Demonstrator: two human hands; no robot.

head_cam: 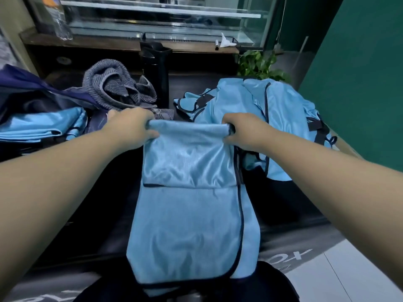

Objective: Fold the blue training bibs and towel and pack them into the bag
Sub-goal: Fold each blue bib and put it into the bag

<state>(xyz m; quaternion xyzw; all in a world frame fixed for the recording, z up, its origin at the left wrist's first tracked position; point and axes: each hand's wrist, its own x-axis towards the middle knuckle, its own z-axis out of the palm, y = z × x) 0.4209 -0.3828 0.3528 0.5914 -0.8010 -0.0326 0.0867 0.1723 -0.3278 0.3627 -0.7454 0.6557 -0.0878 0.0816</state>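
Mid-task, by my reading. Folded bibs (41, 124) sit stacked at 9 o'clock in the bag (26, 90); loose bibs (272, 118) heaped at 2 o'clock; grey towel (115, 83) crumpled at 11, unfolded. Current bib (189, 192) at centre on the dark worktop (283, 203), long axis 12-to-6, far edge rolled. Left hand (130, 129) and right hand (244, 132): each grip closed on that rolled edge.

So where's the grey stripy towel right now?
In the head view the grey towel lies crumpled at the back left, just past the left hand, between the dark bag and a black bin.
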